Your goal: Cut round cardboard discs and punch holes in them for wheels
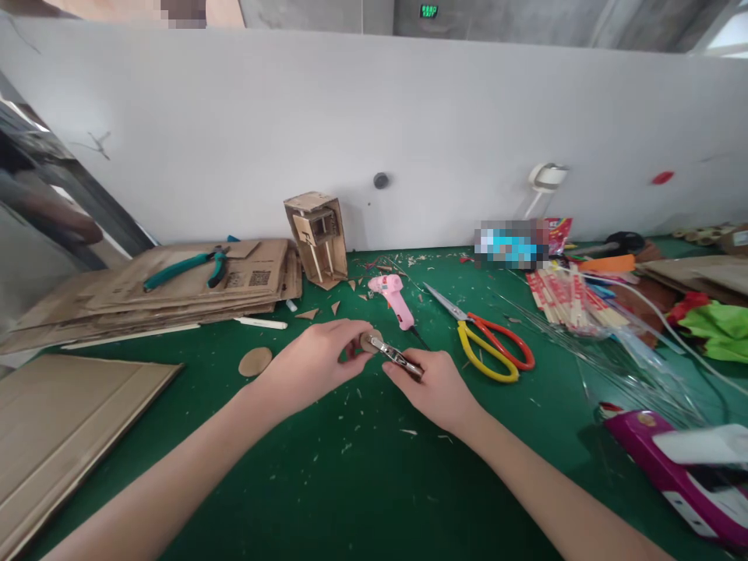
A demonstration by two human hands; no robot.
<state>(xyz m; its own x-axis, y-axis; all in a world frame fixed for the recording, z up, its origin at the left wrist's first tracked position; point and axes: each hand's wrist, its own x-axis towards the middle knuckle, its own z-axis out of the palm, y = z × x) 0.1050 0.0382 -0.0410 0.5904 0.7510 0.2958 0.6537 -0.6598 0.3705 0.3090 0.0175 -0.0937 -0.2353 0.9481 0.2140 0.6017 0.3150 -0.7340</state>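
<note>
Pinched between the fingertips of my left hand (324, 354) is a small cardboard disc (368, 341), partly hidden by the fingers. My right hand (438, 387) is closed round a silver plier-like hand tool (395, 357), which looks like a hole punch; its head meets the disc's right side. Whether the jaws are closed through the card I cannot tell. On the green table, left of my left wrist, lies another cardboard disc (255, 361). A pink glue gun (393, 298) lies just beyond both hands, and scissors (488, 339) with yellow and red handles rest to the right.
Stacked cardboard (175, 273) at left bears green-handled pliers (187, 269). A cardboard sheet (75, 436) covers the near left. An upright cardboard box frame (319, 238) stands by the white partition (362, 117). Wrapped sticks (564, 300), clear strands and a magenta device (672, 475) lie at right.
</note>
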